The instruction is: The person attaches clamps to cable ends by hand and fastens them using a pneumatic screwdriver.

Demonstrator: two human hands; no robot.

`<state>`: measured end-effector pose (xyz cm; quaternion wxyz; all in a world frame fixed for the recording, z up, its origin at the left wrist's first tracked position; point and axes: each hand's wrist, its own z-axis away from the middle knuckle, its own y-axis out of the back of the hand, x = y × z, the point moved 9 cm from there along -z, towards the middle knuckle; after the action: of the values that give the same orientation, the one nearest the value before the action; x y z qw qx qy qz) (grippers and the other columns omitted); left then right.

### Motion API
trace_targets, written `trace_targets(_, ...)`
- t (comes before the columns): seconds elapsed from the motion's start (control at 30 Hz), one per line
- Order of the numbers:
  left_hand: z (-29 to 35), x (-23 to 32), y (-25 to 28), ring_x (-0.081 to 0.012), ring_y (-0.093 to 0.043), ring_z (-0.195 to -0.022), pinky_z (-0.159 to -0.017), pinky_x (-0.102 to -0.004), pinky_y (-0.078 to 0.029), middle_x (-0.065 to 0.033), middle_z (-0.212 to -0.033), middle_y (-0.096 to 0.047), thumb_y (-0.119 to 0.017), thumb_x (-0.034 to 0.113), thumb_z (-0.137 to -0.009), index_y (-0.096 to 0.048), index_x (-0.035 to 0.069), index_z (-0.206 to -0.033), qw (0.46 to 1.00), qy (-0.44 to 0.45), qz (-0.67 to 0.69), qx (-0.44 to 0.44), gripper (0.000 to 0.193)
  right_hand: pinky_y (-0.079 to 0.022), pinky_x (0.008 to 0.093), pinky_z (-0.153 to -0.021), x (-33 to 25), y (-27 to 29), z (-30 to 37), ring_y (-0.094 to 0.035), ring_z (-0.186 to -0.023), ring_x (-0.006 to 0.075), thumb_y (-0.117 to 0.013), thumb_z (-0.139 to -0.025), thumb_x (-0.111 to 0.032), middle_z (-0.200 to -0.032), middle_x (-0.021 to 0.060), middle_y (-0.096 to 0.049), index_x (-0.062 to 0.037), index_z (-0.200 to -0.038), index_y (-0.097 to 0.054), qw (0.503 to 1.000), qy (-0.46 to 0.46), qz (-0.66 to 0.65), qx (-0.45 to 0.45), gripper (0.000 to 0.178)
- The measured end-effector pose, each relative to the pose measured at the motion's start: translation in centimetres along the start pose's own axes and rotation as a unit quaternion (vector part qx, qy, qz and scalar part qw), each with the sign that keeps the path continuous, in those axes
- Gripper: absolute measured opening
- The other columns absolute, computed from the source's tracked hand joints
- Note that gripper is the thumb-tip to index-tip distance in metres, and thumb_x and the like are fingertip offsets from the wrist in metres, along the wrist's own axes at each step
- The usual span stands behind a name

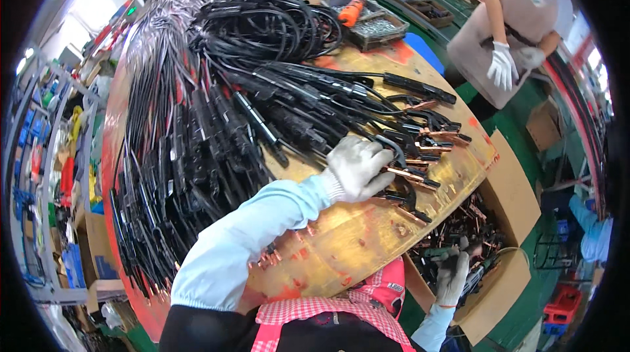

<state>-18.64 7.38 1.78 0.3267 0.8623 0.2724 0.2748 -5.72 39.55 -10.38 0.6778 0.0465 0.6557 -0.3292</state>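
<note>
My left hand (357,168), in a white glove, rests at the near ends of several black clamp-like holders with copper jaws (420,175). Its fingers curl round one black electrode holder (396,148), partly covered by the glove. Off the table's right corner, my right hand (451,276), also gloved, is down inside an open cardboard box (515,188) of small black and copper-coloured parts (469,221). Its fingers are drawn together among the parts; what they hold is too unclear to name. More black holders with cables (190,148) lie in a dense row across the table.
Coiled black cables (269,20) are heaped on the worn yellow-and-red table (328,247). Trays of small metal pieces (377,27) and an orange-handled tool (352,11) sit at the far edge. A person in white gloves and an apron (482,43) stands at the right. Shelving (56,175) lines the left.
</note>
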Motion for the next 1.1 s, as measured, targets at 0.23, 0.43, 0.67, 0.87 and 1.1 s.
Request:
trace_targets(0.23,1.1,3.2,5.5,-0.0309,-0.061,-0.094,-0.086,-0.0458,-0.048,-0.0095,-0.102,-0.062,-0.076,0.024,-0.073,-0.058,0.007,-0.125,0.997,0.034,-0.033,0.055,0.057,-0.050,0.0294,-0.055,0.0,-9.3,0.7,-0.059,-0.063,0.0128,-0.051,-0.104,-0.027,-0.077,0.0049,-0.060,-0.0014,-0.113,-0.062,0.955,-0.112,0.205,-0.184,0.029)
trace_targets(0.43,12.3,-2.9,5.6,-0.0226,-0.052,-0.083,-0.084,-0.0376,-0.046,-0.0034,-0.086,-0.049,-0.060,0.025,-0.078,-0.051,0.011,-0.094,0.976,0.129,0.075,-0.157,0.024,-0.052,0.0313,-0.082,1.8,-20.3,5.4,-0.067,-0.090,0.0209,-0.068,-0.089,-0.014,-0.102,0.0092,-0.070,-0.0078,-0.114,-0.067,0.840,0.148,0.385,-0.354,0.026)
trace_targets(0.67,12.5,1.7,14.4,-0.0241,-0.056,-0.079,-0.085,-0.0411,-0.049,-0.0027,-0.076,-0.050,-0.066,0.027,-0.075,-0.051,0.014,-0.077,0.906,-0.080,-0.212,-0.358,0.020,-0.051,0.0337,-0.071,0.5,-21.9,7.5,-0.064,-0.078,0.0239,-0.073,-0.083,-0.014,-0.095,0.0091,-0.066,-0.0101,-0.111,-0.067,0.777,0.272,0.423,-0.378,0.030)
trace_targets(0.87,11.1,1.6,16.6,-0.0256,-0.060,-0.071,-0.076,-0.0429,-0.049,-0.0032,-0.068,-0.052,-0.075,0.035,-0.066,-0.055,0.014,-0.073,0.926,0.019,-0.191,-0.325,0.030,-0.051,0.0353,-0.066,0.8,-21.3,7.4,-0.065,-0.074,0.0259,-0.075,-0.079,-0.013,-0.097,0.0108,-0.069,-0.0086,-0.107,-0.067,0.785,0.289,0.414,-0.358,0.030)
trace_targets(1.1,10.5,-0.3,14.9,-0.0234,-0.062,-0.067,-0.058,-0.0344,-0.049,-0.0011,-0.084,-0.060,-0.070,0.031,-0.079,-0.060,0.018,-0.091,0.903,0.154,-0.186,-0.355,0.020,-0.051,0.0356,-0.064,0.6,-21.6,7.5,-0.065,-0.070,0.0258,-0.077,-0.078,-0.015,-0.091,0.0103,-0.069,-0.0081,-0.105,-0.068,0.792,0.317,0.393,-0.344,0.029)
